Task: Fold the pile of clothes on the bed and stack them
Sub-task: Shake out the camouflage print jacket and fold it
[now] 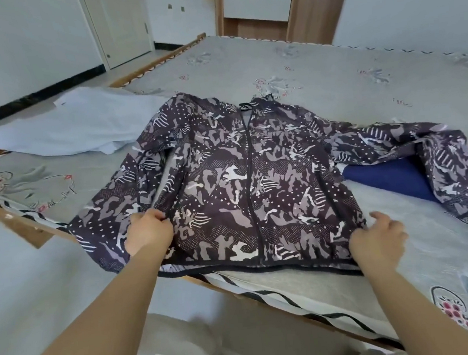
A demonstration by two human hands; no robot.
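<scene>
Hands [148, 231] [378, 237] grip jacket [255, 175] hem between them.

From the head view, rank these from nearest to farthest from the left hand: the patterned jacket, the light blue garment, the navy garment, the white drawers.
1. Patterned jacket: the left hand grips its left side.
2. Light blue garment: on the bed, up and to the left.
3. Navy garment: right side, under the jacket's sleeve.
4. White drawers: beyond the bed's far edge.

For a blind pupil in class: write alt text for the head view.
A patterned jacket lies front-up, zipped, on a bed; the left hand pinches its side, the right hand holds its hem corner. A pale blue garment lies left.
</scene>
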